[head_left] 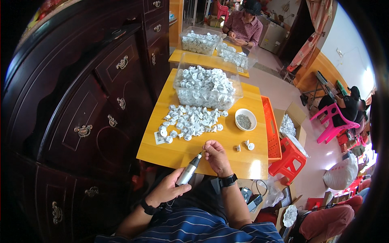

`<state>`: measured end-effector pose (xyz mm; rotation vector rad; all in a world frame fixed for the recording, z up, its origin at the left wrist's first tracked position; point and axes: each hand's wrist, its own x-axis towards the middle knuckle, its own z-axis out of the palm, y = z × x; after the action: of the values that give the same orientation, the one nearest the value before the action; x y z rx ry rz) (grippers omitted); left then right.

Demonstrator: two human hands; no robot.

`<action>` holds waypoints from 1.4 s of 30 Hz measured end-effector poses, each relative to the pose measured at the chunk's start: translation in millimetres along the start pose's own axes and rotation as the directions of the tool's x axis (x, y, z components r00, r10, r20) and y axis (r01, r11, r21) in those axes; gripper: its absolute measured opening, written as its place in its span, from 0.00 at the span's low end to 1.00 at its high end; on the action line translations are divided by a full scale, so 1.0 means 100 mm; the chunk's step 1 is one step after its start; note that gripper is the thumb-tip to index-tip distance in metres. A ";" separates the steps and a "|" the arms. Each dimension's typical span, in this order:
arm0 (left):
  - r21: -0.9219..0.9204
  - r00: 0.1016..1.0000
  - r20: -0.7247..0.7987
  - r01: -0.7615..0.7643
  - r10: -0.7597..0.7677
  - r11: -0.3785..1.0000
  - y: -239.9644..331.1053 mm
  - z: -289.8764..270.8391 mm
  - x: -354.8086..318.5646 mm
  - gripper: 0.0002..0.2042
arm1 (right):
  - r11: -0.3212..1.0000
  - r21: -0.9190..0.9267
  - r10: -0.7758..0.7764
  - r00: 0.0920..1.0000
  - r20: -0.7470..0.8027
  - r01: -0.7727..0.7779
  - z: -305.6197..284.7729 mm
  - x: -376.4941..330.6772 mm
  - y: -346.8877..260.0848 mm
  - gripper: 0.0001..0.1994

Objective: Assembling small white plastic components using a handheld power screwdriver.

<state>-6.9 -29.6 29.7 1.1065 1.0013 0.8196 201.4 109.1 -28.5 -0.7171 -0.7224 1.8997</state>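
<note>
My left hand (165, 190) is wrapped round a silver and black electric screwdriver (187, 173), its tip pointing up over the table's front edge. Right at the tip, the fingers of my right hand (218, 158) are pinched together; whatever they hold is too small to make out. Beyond my hands a heap of small white plastic parts (194, 120) is spread on the yellow table (233, 169). A white bowl (253, 117) to the right holds many tiny metal pieces that look like screws. Several loose white parts (251, 146) lie near the table's right side.
A clear plastic bin (239, 91) full of white parts stands behind the heap. Dark wooden cabinets (101, 97) line the left. On the right are an orange basket (272, 133), a red stool (289, 158) and an open carton (299, 115). A person (245, 25) sits at the far table.
</note>
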 end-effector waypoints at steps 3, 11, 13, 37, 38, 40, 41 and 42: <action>0.033 1.000 -0.008 -0.025 0.026 0.999 -0.04 -0.01 0.02 0.30 | 0.996 -0.081 -0.027 0.999 -0.030 0.025 0.03 -0.01 -0.05 0.03; -0.018 1.000 0.020 -0.007 0.008 1.000 -0.09 -0.05 0.04 0.26 | 0.988 -0.153 -0.004 0.998 0.068 0.015 -0.01 0.03 -0.09 0.03; -0.142 0.997 0.075 0.038 -0.027 0.989 -0.05 -0.09 0.04 0.24 | 0.990 -0.142 -0.015 0.996 0.088 0.028 -0.03 0.03 -0.08 0.03; -0.054 0.997 -0.074 -0.007 0.002 0.999 -0.13 -0.14 0.06 0.30 | 0.558 -0.809 -0.416 0.906 -0.083 0.182 -0.25 0.52 -0.41 0.11; -0.043 0.997 -0.078 -0.002 -0.002 0.999 -0.13 -0.14 0.06 0.30 | 0.317 -0.930 -0.541 0.841 -0.014 0.188 -0.28 0.58 -0.44 0.12; -0.035 0.997 -0.079 -0.009 0.007 0.999 -0.15 -0.16 0.06 0.30 | 0.214 -0.966 -0.577 0.816 -0.004 0.146 -0.26 0.65 -0.44 0.14; -0.029 0.997 -0.078 -0.015 0.013 0.999 -0.16 -0.16 0.05 0.30 | 0.066 -0.991 -0.592 0.804 0.052 0.113 -0.29 0.70 -0.41 0.13; -0.028 0.997 -0.080 -0.018 0.015 0.999 -0.16 -0.15 0.05 0.30 | -0.084 -0.993 -0.598 0.794 0.112 0.077 -0.28 0.73 -0.41 0.13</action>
<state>-18.7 -23.7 11.3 1.0656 1.0446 0.8947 217.0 195.7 -29.3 -1.5100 -1.8363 0.3162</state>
